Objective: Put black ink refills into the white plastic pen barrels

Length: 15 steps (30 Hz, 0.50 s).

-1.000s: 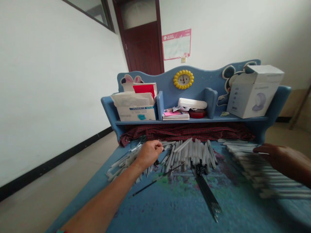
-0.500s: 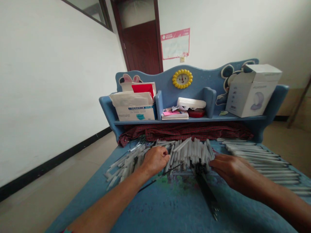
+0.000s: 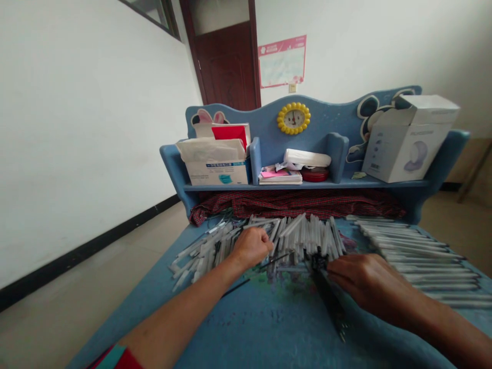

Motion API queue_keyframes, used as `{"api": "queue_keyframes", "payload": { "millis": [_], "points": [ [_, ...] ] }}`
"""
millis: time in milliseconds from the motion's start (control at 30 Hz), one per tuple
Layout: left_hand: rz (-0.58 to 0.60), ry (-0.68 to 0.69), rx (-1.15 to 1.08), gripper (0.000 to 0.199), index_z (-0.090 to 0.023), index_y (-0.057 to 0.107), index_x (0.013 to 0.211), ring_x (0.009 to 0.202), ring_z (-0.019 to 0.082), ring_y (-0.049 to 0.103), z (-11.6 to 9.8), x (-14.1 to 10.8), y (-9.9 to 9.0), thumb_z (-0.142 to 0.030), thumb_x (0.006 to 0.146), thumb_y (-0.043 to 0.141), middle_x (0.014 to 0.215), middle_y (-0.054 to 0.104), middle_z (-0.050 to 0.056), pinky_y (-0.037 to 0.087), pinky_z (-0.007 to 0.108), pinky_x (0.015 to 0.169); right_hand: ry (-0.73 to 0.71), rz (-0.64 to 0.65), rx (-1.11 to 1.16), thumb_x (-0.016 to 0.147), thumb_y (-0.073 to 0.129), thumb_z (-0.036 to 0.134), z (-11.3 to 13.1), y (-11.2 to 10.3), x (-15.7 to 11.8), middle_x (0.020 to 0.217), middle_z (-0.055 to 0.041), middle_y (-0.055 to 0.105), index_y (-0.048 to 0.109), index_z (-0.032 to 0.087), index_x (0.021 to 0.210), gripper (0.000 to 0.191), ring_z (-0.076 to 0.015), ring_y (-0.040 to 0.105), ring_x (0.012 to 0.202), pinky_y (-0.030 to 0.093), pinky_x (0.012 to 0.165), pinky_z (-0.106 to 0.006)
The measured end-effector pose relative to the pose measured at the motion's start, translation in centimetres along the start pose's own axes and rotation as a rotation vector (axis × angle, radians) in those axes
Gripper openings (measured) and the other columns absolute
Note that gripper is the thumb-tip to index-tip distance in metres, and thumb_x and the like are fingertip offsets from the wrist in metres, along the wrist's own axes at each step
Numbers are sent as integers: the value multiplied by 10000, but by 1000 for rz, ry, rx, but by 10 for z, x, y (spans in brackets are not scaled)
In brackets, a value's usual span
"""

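Observation:
My left hand (image 3: 253, 247) is closed, its fingertips pinched at the front edge of a pile of clear pen barrels (image 3: 303, 233); what it holds, if anything, I cannot make out. Close to its fingers is a thin dark stick (image 3: 279, 259). My right hand (image 3: 359, 277) has its fingers pressed together beside a bundle of thin black sticks, seemingly pen refills (image 3: 330, 302), with small black pieces (image 3: 318, 259) at its far end. Whatever lies between those fingers is hidden. Another dark stick (image 3: 236, 288) lies near my left forearm.
Pens with dark ends (image 3: 423, 251) lie in a row at the right of the blue table (image 3: 246, 333). Behind are a checked cloth (image 3: 300, 204) and a blue shelf (image 3: 269, 187) with a mask box (image 3: 215, 171), a white carton (image 3: 411, 138) and a yellow-rimmed clock (image 3: 293, 118).
My right hand has moved left and nearer, from beside the barrels to the black bundle. My left hand stays closed at the pile. The whole view has shifted slightly.

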<state>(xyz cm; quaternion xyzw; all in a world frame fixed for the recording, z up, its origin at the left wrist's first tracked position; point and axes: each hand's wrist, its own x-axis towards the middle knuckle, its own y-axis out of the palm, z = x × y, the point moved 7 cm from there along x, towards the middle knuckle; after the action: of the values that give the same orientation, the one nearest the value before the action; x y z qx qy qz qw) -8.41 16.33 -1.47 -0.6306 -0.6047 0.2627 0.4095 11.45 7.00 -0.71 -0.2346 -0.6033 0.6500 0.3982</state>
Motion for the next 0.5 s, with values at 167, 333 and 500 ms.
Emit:
{"api": "queue_keyframes", "payload": {
  "millis": [167,333,500],
  "points": [
    [-66,-52,-241,191,-160,534,575,443,87,396,-2,-1,-6,-326,670,532,465,435,-50,292,198,446,138,114,49,845,416,283,10,12,-2,626,0,630,584,206,675,251,-130,589,597,283,520,-228],
    [13,-87,-593,195,-155,508,598,400,59,338,-10,-8,0,-330,652,574,470,410,-66,260,186,404,251,159,-65,808,439,323,19,19,7,673,-66,667,637,192,706,258,-193,631,651,350,541,-239],
    [51,-46,-643,191,-148,520,599,401,52,345,-15,-12,4,-319,643,592,472,418,-67,278,181,411,354,240,-103,750,495,294,24,15,17,762,-129,681,670,157,741,223,-253,644,731,424,596,-288]
  ]
}}
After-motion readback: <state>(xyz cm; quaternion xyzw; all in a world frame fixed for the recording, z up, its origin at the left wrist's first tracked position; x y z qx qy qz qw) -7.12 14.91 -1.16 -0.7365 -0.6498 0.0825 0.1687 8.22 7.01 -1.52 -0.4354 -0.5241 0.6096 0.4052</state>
